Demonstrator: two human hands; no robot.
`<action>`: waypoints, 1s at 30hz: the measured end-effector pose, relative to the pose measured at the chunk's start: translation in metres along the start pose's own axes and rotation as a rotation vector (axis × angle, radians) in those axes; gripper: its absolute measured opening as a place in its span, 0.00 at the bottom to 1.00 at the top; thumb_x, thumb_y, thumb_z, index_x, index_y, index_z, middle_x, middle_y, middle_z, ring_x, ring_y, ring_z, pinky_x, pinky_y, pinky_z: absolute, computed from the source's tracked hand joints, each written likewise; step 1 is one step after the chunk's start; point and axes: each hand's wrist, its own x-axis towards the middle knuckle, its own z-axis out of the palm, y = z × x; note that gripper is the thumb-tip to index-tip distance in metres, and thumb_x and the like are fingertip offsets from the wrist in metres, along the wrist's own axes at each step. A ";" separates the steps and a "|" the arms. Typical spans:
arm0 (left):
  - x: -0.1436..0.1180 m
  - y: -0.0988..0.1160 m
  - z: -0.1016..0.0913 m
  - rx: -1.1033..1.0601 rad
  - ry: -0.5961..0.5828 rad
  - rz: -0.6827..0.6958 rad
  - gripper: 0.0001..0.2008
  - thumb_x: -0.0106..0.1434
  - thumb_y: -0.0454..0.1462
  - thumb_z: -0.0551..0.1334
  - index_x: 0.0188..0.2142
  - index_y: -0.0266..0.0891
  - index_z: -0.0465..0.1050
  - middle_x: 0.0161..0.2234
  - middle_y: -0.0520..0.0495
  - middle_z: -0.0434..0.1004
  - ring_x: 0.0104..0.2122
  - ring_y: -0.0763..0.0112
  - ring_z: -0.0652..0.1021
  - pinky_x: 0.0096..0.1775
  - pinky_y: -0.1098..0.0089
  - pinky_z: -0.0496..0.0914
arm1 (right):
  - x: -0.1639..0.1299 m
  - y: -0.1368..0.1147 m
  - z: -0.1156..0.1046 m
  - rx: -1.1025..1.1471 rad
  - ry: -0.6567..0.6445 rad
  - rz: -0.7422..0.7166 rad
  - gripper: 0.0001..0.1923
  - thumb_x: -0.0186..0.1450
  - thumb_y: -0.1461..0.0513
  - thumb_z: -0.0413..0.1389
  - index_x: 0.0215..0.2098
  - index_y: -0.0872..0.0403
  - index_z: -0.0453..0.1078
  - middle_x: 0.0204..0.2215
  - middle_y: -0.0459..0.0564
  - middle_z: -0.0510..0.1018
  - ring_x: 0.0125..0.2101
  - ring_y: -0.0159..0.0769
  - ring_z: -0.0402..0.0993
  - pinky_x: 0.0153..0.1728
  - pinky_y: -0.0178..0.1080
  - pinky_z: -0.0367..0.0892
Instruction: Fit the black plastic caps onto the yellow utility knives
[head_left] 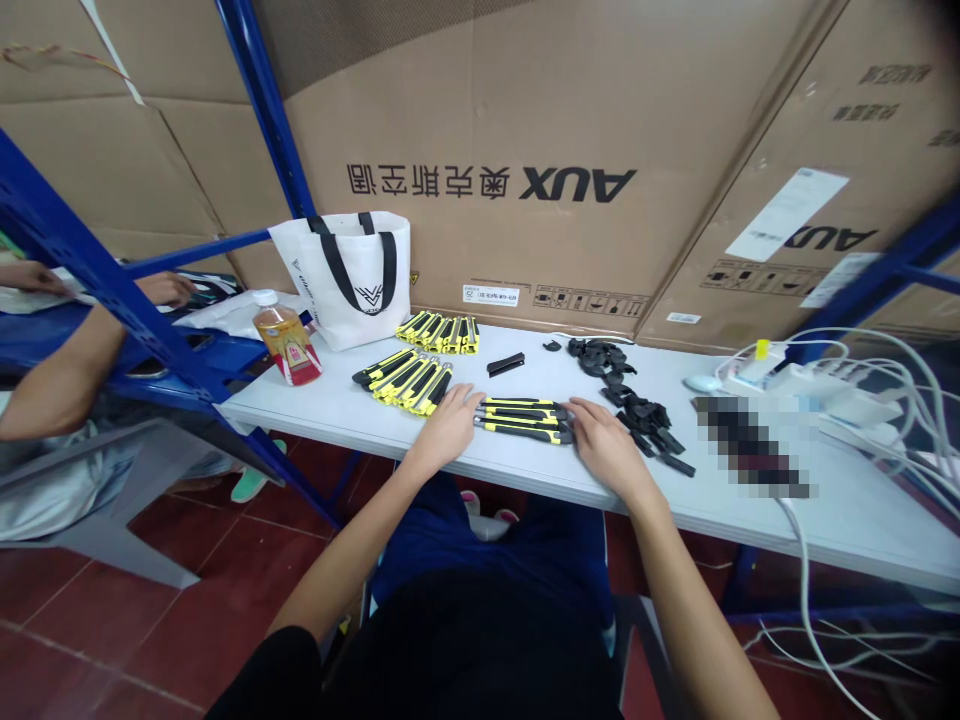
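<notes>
Knife groups: three lots of yellow-and-black plastic utility knives on white desk (360,405); counts inside each unclear.
Held lot: near row (523,418) lay between both hands.
Left hand (450,425): fingers together, flat, touching row's left end.
Right hand (606,448): fingers loosely together, touching right end.
Black plastic parts (637,405): one pile, just right.

A small stack of black-and-yellow knives (523,418) is laid flat near the table's front edge, lengthwise left to right, and is touched at its left end by the left hand (450,424) and at its right end by the right hand (606,446)
</notes>
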 end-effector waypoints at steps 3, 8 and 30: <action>0.000 -0.001 0.002 0.002 0.001 0.001 0.33 0.67 0.21 0.47 0.68 0.31 0.68 0.69 0.31 0.66 0.72 0.55 0.64 0.73 0.54 0.59 | 0.000 0.001 0.001 0.002 -0.003 -0.002 0.24 0.74 0.66 0.46 0.63 0.55 0.74 0.63 0.59 0.78 0.62 0.52 0.74 0.64 0.53 0.70; 0.001 -0.002 0.003 0.001 0.009 0.003 0.33 0.67 0.21 0.47 0.68 0.31 0.68 0.69 0.31 0.66 0.72 0.55 0.65 0.73 0.54 0.59 | 0.000 0.000 0.000 0.012 0.002 -0.008 0.24 0.74 0.65 0.45 0.63 0.53 0.73 0.63 0.58 0.78 0.62 0.53 0.75 0.63 0.55 0.71; 0.001 -0.006 0.009 -0.002 0.036 0.007 0.31 0.68 0.23 0.47 0.67 0.32 0.69 0.69 0.32 0.67 0.72 0.55 0.64 0.73 0.53 0.59 | 0.000 -0.001 -0.001 0.003 -0.009 0.004 0.24 0.74 0.66 0.46 0.63 0.54 0.74 0.63 0.58 0.78 0.63 0.53 0.74 0.63 0.55 0.71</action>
